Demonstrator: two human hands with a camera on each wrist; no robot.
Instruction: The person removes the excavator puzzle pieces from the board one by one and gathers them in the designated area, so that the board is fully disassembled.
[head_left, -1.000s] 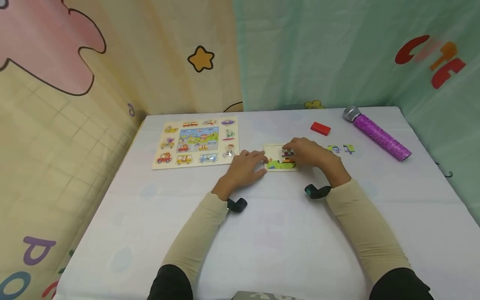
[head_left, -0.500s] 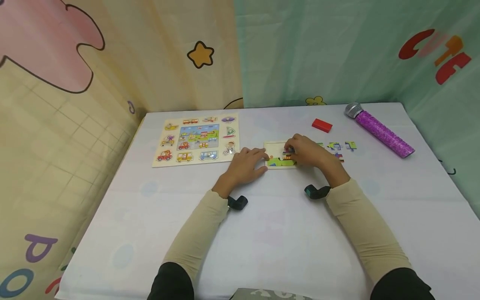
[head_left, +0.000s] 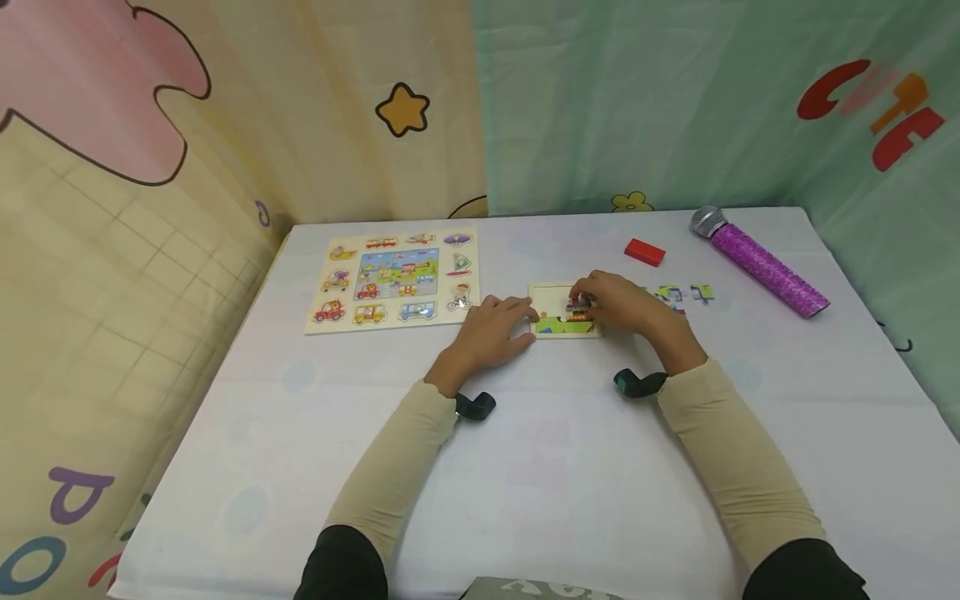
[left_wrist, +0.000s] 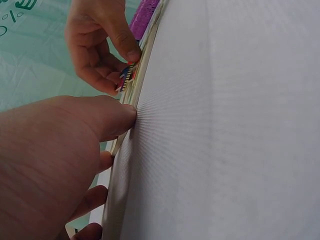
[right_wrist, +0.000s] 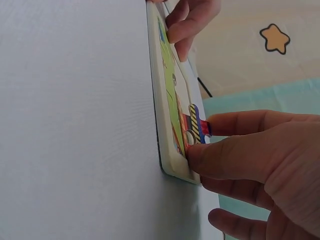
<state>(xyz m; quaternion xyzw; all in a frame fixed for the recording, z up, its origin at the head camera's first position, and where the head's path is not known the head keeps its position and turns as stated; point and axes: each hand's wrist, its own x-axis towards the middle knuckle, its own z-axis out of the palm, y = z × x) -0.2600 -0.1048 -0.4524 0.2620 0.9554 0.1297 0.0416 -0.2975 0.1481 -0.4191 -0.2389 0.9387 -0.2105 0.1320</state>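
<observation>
A small wooden jigsaw board (head_left: 551, 297) lies on the table between both hands; its lower strip shows green picture pieces (right_wrist: 172, 100). My left hand (head_left: 491, 332) rests at the board's left end, its thumb (left_wrist: 120, 117) against the near edge and a fingertip over the far part. With thumb and forefinger my right hand (head_left: 626, 304) pinches a jigsaw piece (right_wrist: 194, 122), marked with yellow-black stripes, blue and red. The piece stands tilted at the board's right side, just above the green strip, its lower end partly covered by the thumb.
Loose jigsaw pieces (head_left: 702, 292) lie right of the right hand, some partly hidden behind it. Beyond them are a red block (head_left: 644, 252) and a purple glittery microphone (head_left: 768, 267). A larger vehicle puzzle board (head_left: 382, 328) lies at the back left. Curtains (head_left: 637, 100) enclose the table.
The right hand has shifted slightly right while still pinching the striped piece, uncovering more of the board's lower right corner. The left hand stays on the board's left end.
</observation>
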